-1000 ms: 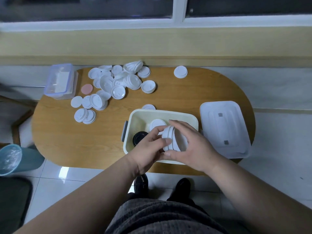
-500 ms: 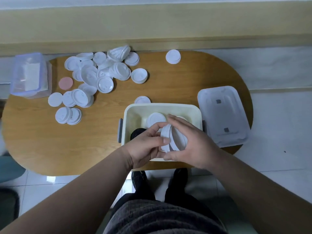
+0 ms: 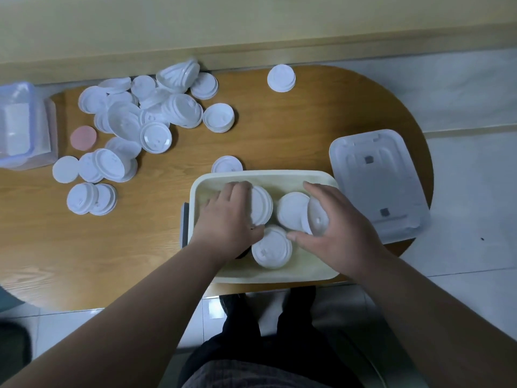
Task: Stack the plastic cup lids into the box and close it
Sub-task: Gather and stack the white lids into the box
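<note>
Oval wooden table (image 3: 279,130); cream rectangular plastic box (image 3: 321,271) at near edge, white rectangular box cover (image 3: 377,177) just right. Loose white round plastic cup lids (image 3: 156,116) piled far left. In box: left hand (image 3: 229,219) fingers curled over lid stack (image 3: 263,204), right hand (image 3: 338,228) pinches tilted lids (image 3: 317,219)

The cup lids (image 3: 155,137) are thin white plastic, matt, with ribbed rims. My box (image 3: 268,174) is smooth cream plastic with a soft sheen, and the box lid (image 3: 377,180) beside it looks frosted and slightly translucent. The desk (image 3: 279,130) shows satin wood grain, and the floor tiles (image 3: 475,275) are glossy.
</note>
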